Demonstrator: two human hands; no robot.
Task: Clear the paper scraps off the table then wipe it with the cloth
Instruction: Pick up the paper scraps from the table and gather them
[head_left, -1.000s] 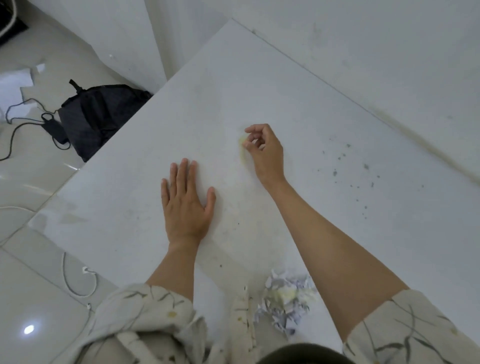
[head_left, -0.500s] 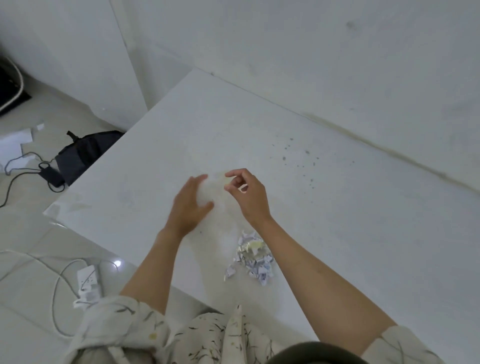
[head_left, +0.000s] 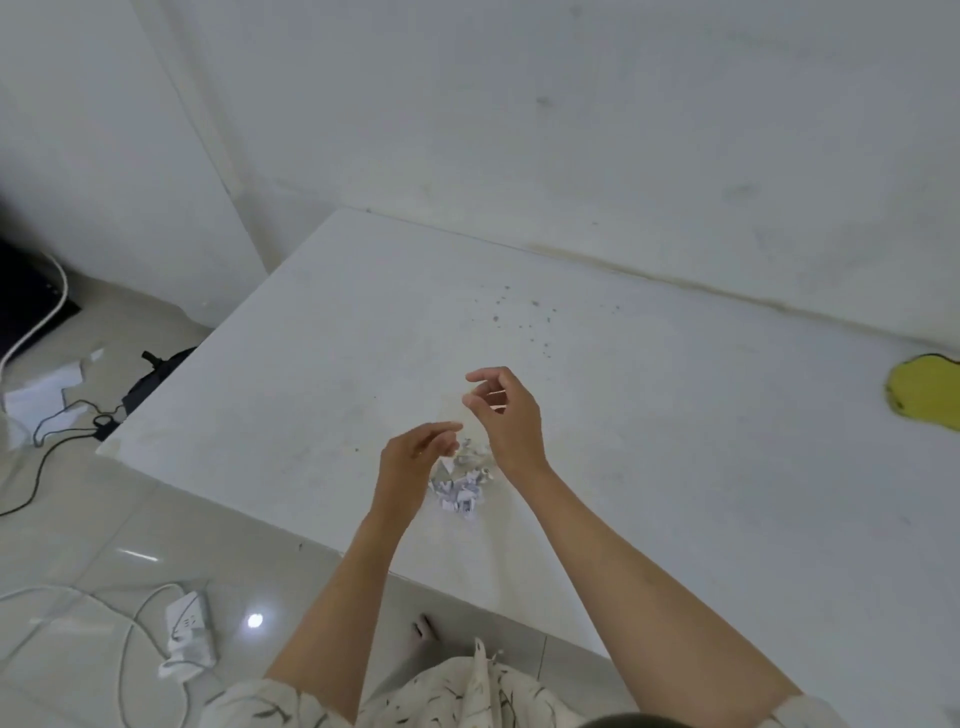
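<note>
Hovering both hands, left hand and right hand half-open, empty, flanking scrap pile directly below on tabletop.

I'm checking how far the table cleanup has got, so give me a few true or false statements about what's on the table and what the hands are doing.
1. The paper scraps lie in one small pile near the table's front edge. True.
2. The yellow cloth is in the right hand. False: it lies at the table's far right, untouched.
3. The left hand presses flat on the table. False: it is raised beside the pile.
4. Dark specks dot the table beyond the hands. True.
</note>
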